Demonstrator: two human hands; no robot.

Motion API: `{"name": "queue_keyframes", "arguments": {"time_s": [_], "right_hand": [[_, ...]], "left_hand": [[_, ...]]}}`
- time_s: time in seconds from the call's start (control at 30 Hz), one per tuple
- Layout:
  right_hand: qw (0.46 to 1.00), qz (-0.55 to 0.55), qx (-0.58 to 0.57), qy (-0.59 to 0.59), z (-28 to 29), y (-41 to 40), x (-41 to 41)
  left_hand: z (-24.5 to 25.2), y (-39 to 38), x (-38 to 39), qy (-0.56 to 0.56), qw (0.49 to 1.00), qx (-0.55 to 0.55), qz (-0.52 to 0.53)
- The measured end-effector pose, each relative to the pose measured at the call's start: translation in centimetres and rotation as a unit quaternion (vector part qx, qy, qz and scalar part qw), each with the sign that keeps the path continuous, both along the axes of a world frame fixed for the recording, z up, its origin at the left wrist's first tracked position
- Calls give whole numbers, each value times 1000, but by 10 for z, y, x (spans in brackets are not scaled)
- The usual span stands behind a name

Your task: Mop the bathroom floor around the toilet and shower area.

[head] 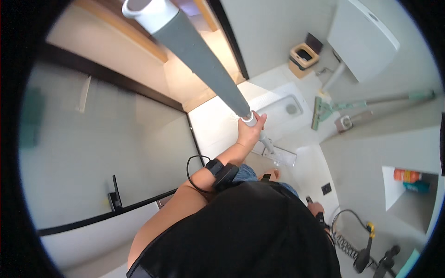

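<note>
My left hand (249, 132) is closed around the white tube of a flat mop, just below its thick grey handle grip (205, 66). The grip rises towards the top left, close to the camera. The mop's flat rectangular head (284, 157) rests on the pale floor in front of my feet, beside the squat toilet (290, 106). At the lower right, my right hand (315, 208) is low by my side, with a small dark object (309, 199) projecting from its fingers. The rest of that object is hidden, so its kind is unclear.
A lidded bin (302, 59) stands by the wall below a white cistern (363, 38). A green mop (323, 111) leans right. A wall niche (412, 205) holds bottles. A coiled hose (347, 246) hangs lower right. A frosted glass door (121, 139) with black frame is left.
</note>
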State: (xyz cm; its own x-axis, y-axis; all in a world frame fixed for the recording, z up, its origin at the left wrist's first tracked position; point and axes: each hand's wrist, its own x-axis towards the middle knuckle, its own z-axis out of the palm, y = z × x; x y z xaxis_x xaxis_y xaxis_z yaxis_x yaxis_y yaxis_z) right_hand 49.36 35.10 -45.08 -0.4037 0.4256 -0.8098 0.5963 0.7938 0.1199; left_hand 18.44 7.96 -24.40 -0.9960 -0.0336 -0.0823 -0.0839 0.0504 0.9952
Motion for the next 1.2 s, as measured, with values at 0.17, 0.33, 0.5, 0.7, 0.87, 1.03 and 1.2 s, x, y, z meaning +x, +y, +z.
{"name": "queue_keyframes", "arguments": {"time_s": [0.17, 0.33, 0.5, 0.7, 0.87, 1.03, 1.2], "right_hand": [[998, 47, -11, 38, -15, 37, 8], [999, -23, 47, 9, 19, 16, -53], [999, -12, 33, -16, 48, -25, -115], [999, -30, -23, -9, 58, -79, -157], [998, -27, -60, 0, 62, -105, -172], [998, -37, -55, 9, 54, -108, -170], [1000, -10, -9, 8, 42, -89, -140]], "left_hand": [[0, -45, 1, -19, 994, 78, 69], [43, -70, -21, 100, 990, 34, 97], [102, -126, -66, 68, 990, 117, 26], [103, -155, -68, 69, 988, 20, -136], [102, -173, -67, 86, 990, 22, -112], [90, -199, -72, 91, 995, -43, 17], [83, -234, -67, 95, 993, -47, 51]]}}
